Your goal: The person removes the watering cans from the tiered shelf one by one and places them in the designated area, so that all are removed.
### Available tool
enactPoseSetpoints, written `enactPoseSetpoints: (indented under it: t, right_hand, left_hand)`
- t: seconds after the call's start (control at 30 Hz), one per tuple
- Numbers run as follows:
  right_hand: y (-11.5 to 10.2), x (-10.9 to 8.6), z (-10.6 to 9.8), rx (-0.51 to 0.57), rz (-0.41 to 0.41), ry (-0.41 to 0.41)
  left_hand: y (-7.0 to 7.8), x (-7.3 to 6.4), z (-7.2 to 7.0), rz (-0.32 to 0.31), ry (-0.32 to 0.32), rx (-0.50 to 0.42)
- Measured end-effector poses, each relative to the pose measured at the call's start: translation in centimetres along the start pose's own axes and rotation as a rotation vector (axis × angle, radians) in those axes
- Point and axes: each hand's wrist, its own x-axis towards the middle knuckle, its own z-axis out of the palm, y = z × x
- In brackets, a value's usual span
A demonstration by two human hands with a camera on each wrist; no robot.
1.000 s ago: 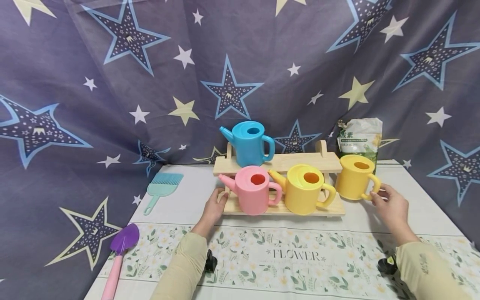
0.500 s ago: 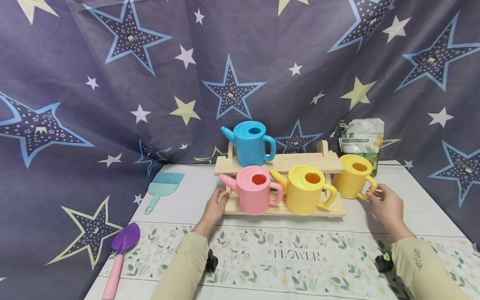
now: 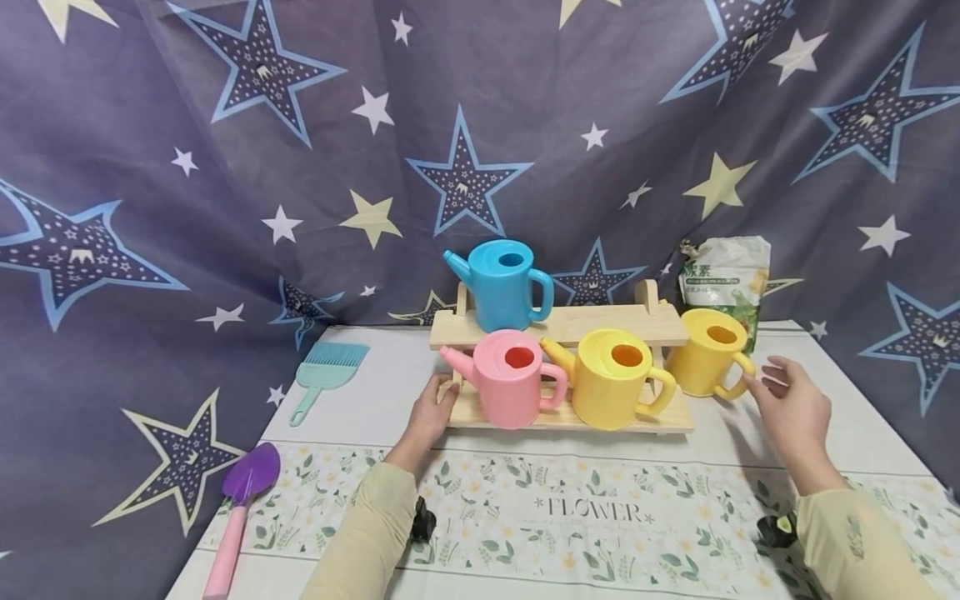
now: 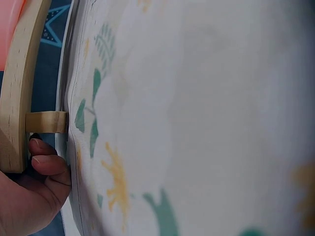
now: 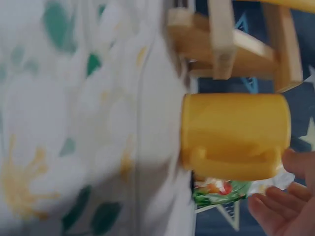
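A two-tier wooden plant stand (image 3: 558, 323) carries a blue watering can (image 3: 501, 287) on top. A pink watering can (image 3: 507, 383) and a yellow watering can (image 3: 609, 383) stand on its lower board. My left hand (image 3: 431, 414) holds the left end of that board, fingers curled under the wood (image 4: 14, 113). Right beside the stand, on the table, is a second yellow watering can (image 3: 705, 354), handle toward my right hand (image 3: 791, 412). That hand's fingers are loosely bent and parted, the thumb tip right by the handle; nothing is gripped.
Behind the second yellow can stands a white and green printed bag (image 3: 723, 271). To the left lie a teal brush (image 3: 327, 375) and a purple trowel (image 3: 251, 471) with a pink handle. A star-patterned curtain (image 3: 420, 75) rises behind the table.
The yellow can beside the stand has shifted slightly left, closer to the stand. My right hand has let go of its handle and drawn back to the right. My left hand has stayed put.
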Motion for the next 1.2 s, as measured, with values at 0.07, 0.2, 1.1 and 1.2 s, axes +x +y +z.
enactPoseSetpoints:
  t: [0.07,0.2,1.1,1.2]
  right_hand:
    - [-0.9,-0.3,-0.4,0.019,-0.014,0.066]
    - [-3.0,-0.8,-0.7,0.078,-0.075,0.146]
    - [-17.7,-1.4,2.5,0.294,-0.46,-0.253]
    - [-19.0,-0.9,3.2,0.281,-0.473,-0.315]
  left_hand:
    - [0.0,0.0,0.0,0.002,-0.002,-0.002]
    - [-0.2,0.0,0.1,0.005,0.0,0.0]
    - [0.0,0.0,-0.1,-0.038,-0.031,0.011]
    - [0.2,0.0,-0.2,-0.039,-0.028,0.009]
